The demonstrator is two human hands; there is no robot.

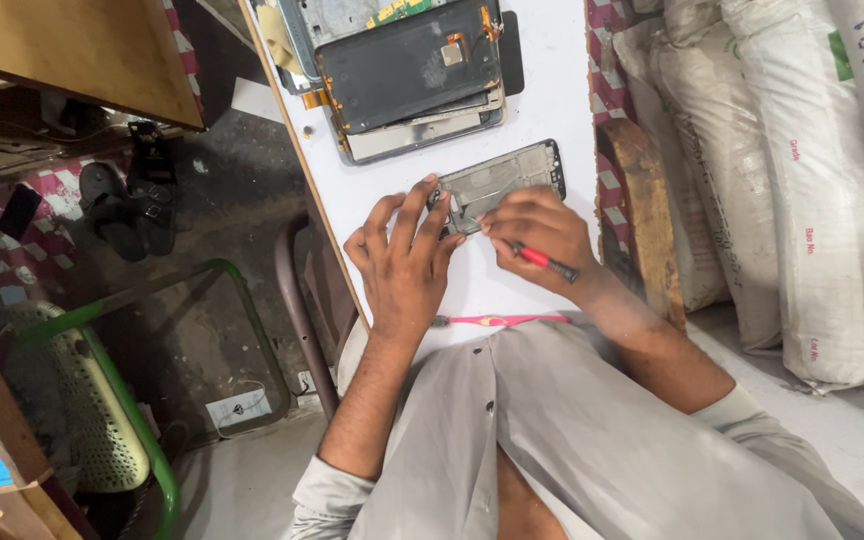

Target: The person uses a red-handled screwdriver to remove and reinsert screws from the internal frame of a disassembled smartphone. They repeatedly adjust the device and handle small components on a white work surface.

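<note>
Resting near the middle of the frame on the white tabletop, an opened phone frame lies flat. The left hand is open, fingers spread, fingertips pressing the frame's left end. The right hand is closed around a red-handled screwdriver, tip at the frame. Stacked phone parts sit at upper centre.
</note>
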